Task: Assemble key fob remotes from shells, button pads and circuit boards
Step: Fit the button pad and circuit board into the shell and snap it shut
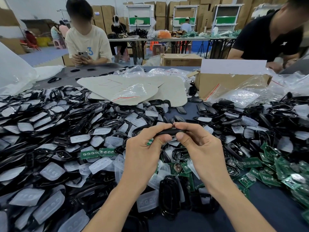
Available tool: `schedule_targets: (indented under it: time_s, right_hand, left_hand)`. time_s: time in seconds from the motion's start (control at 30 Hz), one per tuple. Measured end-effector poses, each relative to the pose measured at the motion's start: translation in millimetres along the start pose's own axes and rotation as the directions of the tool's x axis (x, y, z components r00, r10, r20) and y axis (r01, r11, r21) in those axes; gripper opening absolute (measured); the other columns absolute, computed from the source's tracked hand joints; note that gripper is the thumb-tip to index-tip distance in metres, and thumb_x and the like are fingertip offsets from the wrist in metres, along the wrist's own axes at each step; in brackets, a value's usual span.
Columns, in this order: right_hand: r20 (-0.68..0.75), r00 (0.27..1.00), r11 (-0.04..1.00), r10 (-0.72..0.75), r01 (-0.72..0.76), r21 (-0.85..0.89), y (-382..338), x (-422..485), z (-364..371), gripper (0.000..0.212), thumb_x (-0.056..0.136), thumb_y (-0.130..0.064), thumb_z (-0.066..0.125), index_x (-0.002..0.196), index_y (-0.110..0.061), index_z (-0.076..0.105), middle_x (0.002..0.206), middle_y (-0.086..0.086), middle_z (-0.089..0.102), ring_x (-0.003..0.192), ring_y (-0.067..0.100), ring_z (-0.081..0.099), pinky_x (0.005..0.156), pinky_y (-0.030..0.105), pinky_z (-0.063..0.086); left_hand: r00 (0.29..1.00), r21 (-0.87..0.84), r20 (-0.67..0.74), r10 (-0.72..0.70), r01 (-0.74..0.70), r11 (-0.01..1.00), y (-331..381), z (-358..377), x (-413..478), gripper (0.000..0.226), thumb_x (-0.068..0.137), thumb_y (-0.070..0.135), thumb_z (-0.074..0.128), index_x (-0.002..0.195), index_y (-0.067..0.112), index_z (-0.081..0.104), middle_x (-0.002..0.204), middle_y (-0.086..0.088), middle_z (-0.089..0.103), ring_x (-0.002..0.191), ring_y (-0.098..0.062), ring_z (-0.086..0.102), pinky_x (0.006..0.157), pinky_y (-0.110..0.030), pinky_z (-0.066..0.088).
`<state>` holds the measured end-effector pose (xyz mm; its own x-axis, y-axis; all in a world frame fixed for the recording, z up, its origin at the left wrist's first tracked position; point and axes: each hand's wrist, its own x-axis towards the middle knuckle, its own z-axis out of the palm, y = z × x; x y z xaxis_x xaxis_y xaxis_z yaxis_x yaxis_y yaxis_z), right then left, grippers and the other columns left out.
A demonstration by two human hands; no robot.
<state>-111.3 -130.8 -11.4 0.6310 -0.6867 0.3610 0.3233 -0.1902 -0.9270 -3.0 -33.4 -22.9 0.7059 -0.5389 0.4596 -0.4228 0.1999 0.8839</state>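
Head view: the left hand (145,148) and right hand (200,144) are pinching a black fob (170,131) edge-on between thumbs and fingertips, above the heap of shells (50,131). The left hand seems to be tucking in a green board (150,141) too.

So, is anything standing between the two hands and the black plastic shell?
Nothing visible. The left hand and the right hand both pinch the black plastic shell; a small green circuit board peeks out of the left hand.
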Motion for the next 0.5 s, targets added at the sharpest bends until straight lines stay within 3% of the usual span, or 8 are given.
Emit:
schedule_targets:
  time_s: [0.13, 0.27, 0.33, 0.4, 0.5]
  right_hand:
    - [0.020, 0.999, 0.995, -0.031, 0.033, -0.093, 1.7, -0.9, -1.4, 0.022, 0.093, -0.023, 0.068, 0.107, -0.039, 0.074, 0.103, -0.010, 0.076, 0.098, 0.007, 0.071, 0.083, 0.016, 0.053]
    - [-0.008, 0.998, 0.997, 0.064, -0.064, -0.038, 7.4, 1.0, -0.3, 0.016, 0.091, -0.033, 0.067, 0.104, -0.039, 0.076, 0.087, -0.006, 0.074, 0.074, 0.004, 0.067, 0.071, 0.016, 0.054]
    - [-0.025, 0.988, 0.986, 0.155, -0.154, 0.061, 10.1, 4.1, -0.3, 0.016, 0.096, -0.023, 0.066, 0.101, -0.032, 0.078, 0.086, 0.000, 0.074, 0.071, 0.008, 0.067, 0.068, 0.019, 0.054]
    - [-0.037, 0.970, 0.957, 0.239, -0.229, 0.179, 11.2, 7.0, -1.9, 0.018, 0.097, -0.018, 0.064, 0.099, -0.026, 0.080, 0.092, 0.004, 0.077, 0.075, 0.013, 0.069, 0.066, 0.021, 0.055]
    - [-0.007, 0.948, 0.906, 0.318, -0.301, 0.297, 11.9, 10.0, -2.2, 0.021, 0.096, -0.015, 0.062, 0.094, -0.022, 0.082, 0.093, 0.006, 0.077, 0.071, 0.012, 0.067, 0.061, 0.021, 0.054]
  left_hand:
    - [0.998, -0.073, 0.047, -0.039, 0.043, 0.996, 3.5, 0.7, -0.5, 0.018, 0.094, 0.029, 0.064, 0.107, 0.026, 0.076, 0.095, 0.010, 0.076, 0.089, -0.005, 0.071, 0.076, -0.017, 0.054]
    - [0.993, -0.068, 0.102, -0.061, 0.068, 0.995, 2.2, -0.6, -1.0, 0.022, 0.102, 0.038, 0.052, 0.108, 0.033, 0.072, 0.092, 0.009, 0.074, 0.074, -0.004, 0.067, 0.064, -0.017, 0.051]
    - [0.986, 0.084, 0.161, 0.049, -0.064, 0.994, -0.3, -1.2, -2.8, 0.021, 0.102, 0.045, 0.049, 0.116, 0.041, 0.065, 0.101, 0.018, 0.071, 0.081, 0.000, 0.066, 0.067, -0.012, 0.048]
    - [0.953, 0.259, 0.252, 0.169, -0.235, 0.937, -4.2, 0.3, -4.0, 0.027, 0.100, 0.046, 0.052, 0.126, 0.045, 0.057, 0.117, 0.022, 0.062, 0.101, -0.002, 0.062, 0.078, -0.011, 0.047]
    - [0.915, 0.336, 0.268, 0.301, -0.382, 0.861, -12.0, 2.9, -2.9, 0.036, 0.098, 0.035, 0.057, 0.133, 0.028, 0.060, 0.128, 0.017, 0.054, 0.114, -0.008, 0.058, 0.090, -0.021, 0.050]
